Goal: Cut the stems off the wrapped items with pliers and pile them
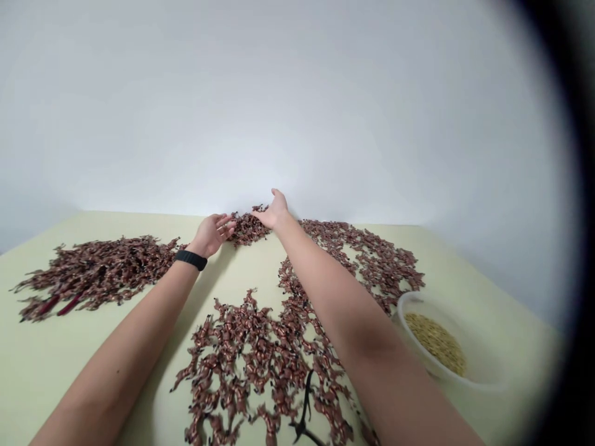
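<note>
Many small brown figures, which look like animals, cover parts of a pale yellow-green table. My left hand, with a black band on the wrist, is open at the left side of a small pile of figures by the wall. On the pile's right side is my right hand, its fingers spread and thumb raised, partly over the pile. Neither hand visibly grips a figure. Below and right of the right arm lies a wide spread of figures.
A larger heap with two dark red items lies at the left. At the right stands a translucent bowl of small yellowish pieces. A black tool rests near the front. The white wall borders the table's far edge.
</note>
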Action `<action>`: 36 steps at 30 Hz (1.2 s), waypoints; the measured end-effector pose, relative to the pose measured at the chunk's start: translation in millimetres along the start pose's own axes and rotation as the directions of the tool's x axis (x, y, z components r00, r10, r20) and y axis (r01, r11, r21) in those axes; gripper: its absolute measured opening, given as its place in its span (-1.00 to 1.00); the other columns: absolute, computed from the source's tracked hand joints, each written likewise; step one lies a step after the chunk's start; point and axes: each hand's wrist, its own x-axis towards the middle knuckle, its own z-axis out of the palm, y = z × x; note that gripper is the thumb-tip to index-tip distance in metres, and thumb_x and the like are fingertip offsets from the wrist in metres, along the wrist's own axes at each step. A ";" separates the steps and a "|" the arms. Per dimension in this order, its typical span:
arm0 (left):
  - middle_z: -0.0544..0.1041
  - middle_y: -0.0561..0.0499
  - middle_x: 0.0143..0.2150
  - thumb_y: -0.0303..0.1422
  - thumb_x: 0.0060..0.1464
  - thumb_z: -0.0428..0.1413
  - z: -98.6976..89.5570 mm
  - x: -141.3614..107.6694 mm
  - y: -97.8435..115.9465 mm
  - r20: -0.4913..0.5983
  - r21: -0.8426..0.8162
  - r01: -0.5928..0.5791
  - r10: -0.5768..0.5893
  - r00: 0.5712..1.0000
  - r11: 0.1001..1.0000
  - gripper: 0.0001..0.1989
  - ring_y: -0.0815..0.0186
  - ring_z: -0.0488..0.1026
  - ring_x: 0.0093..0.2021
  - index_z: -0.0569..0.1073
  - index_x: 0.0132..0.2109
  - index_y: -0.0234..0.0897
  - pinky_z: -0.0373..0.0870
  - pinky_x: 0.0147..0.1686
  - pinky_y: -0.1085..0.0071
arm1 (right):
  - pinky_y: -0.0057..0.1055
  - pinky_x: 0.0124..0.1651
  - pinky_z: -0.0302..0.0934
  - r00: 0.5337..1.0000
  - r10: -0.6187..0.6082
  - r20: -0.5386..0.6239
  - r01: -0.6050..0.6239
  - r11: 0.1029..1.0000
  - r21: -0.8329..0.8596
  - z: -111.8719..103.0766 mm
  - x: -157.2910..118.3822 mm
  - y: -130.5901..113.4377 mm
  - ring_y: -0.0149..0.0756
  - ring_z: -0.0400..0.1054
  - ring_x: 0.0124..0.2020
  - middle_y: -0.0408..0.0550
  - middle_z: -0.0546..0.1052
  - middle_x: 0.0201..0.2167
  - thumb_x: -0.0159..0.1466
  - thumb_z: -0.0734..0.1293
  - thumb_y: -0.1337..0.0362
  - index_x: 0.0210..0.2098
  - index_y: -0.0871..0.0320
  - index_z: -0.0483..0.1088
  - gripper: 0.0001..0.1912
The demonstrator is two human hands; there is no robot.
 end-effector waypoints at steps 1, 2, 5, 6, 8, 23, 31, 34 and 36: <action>0.49 -0.26 0.17 -0.22 0.21 0.03 -2.3 0.7 -1.0 -0.015 0.039 -0.028 0.028 0.999 0.999 -0.68 0.07 0.54 0.04 0.43 0.03 -0.29 0.52 -0.01 0.13 | 0.04 -0.09 0.49 0.999 0.033 -0.007 -0.033 0.999 -0.004 -1.2 -0.3 -1.0 -0.02 0.41 0.13 0.22 0.33 0.19 0.42 0.12 0.01 0.33 0.12 0.05 -0.42; 0.49 -0.24 0.18 -0.18 0.18 0.09 -4.4 1.0 -1.9 -0.027 0.087 -0.056 0.059 0.998 0.995 -0.65 0.03 0.51 0.09 0.45 0.03 -0.27 0.48 0.03 0.11 | 0.06 -0.06 0.47 0.997 0.075 -0.025 -0.075 0.997 -0.001 -3.2 -1.7 -2.2 0.00 0.39 0.16 0.24 0.28 0.24 0.41 0.14 0.00 0.36 0.10 0.01 -0.39; 0.38 -0.24 0.33 -0.08 -0.03 0.31 -9.6 -0.6 -6.2 -0.008 0.279 -0.126 0.133 0.991 0.952 -0.39 -0.19 0.23 0.36 0.47 0.13 -0.24 0.28 0.24 -0.01 | 0.10 0.00 0.44 0.987 0.144 -0.075 -0.145 0.989 -0.012 -14.4 -13.0 -6.5 0.04 0.36 0.21 0.26 0.13 0.38 0.36 0.21 0.07 0.40 0.04 -0.04 -0.33; 0.26 -0.25 0.42 -0.02 -0.11 0.36 -10.2 -1.7 -9.3 0.040 0.410 -0.141 0.137 0.990 0.901 -0.23 -0.28 0.08 0.43 0.43 0.23 -0.22 0.19 0.29 -0.07 | 0.10 0.01 0.44 0.985 0.147 -0.088 -0.150 0.988 -0.025 -19.4 -18.9 -8.0 0.05 0.36 0.22 0.26 0.09 0.40 0.35 0.24 0.11 0.39 0.02 -0.02 -0.32; -0.09 -0.26 0.56 0.13 -0.20 0.36 -8.5 -4.4 -18.8 0.173 0.702 -0.177 0.077 0.982 0.690 0.12 -0.44 -0.22 0.50 0.18 0.45 -0.17 0.01 0.35 -0.23 | 0.06 0.03 0.46 0.985 0.134 -0.106 -0.141 0.989 -0.054 -30.2 -33.3 -11.1 0.05 0.38 0.21 0.23 0.06 0.42 0.31 0.29 0.18 0.36 0.00 0.05 -0.33; -0.12 -0.14 0.58 -0.28 -0.26 0.49 38.2 -39.4 -10.2 0.209 0.411 -0.422 0.367 0.906 0.808 -0.06 -0.21 -0.60 0.53 0.38 0.32 -0.13 -0.48 0.42 -0.19 | -0.28 -0.14 0.44 0.903 -0.416 0.104 0.381 0.668 -0.640 -100.7 -207.3 -12.9 -0.18 0.43 -0.10 0.02 0.49 0.02 0.28 0.36 0.32 -0.03 0.05 0.49 -0.74; 0.61 -0.12 0.04 -0.25 -0.23 0.49 86.8 -92.2 3.0 0.845 0.354 -0.640 0.060 0.532 0.682 -0.50 -0.06 0.49 0.08 0.67 -0.06 -0.10 0.26 0.20 0.10 | -0.05 0.21 0.28 0.624 -0.635 0.455 0.665 0.126 -0.736 -164.2 -265.9 13.4 -0.06 0.38 0.11 0.08 0.52 0.00 0.37 0.20 0.44 -0.03 0.05 0.45 -0.71; 0.60 -0.14 0.05 -0.18 -0.14 0.45 94.0 -101.8 -4.1 0.863 0.366 -0.736 0.088 0.497 0.569 -0.58 -0.01 0.52 -0.01 0.68 -0.08 -0.12 0.35 0.05 0.16 | -0.06 0.25 0.26 0.585 -0.633 0.508 0.696 0.070 -0.715 -173.9 -270.0 18.7 -0.08 0.39 0.09 0.06 0.53 -0.02 0.36 0.20 0.46 -0.06 0.04 0.44 -0.71; 0.63 -0.11 -0.04 -0.18 -0.08 0.40 94.5 -104.8 -3.2 0.865 0.365 -0.744 0.092 0.494 0.559 -0.67 0.04 0.54 -0.10 0.69 -0.12 -0.13 0.38 -0.05 0.19 | -0.07 0.25 0.26 0.584 -0.631 0.511 0.700 0.072 -0.711 -174.7 -270.5 19.5 -0.09 0.40 0.09 0.05 0.53 -0.02 0.36 0.19 0.46 -0.07 0.03 0.44 -0.71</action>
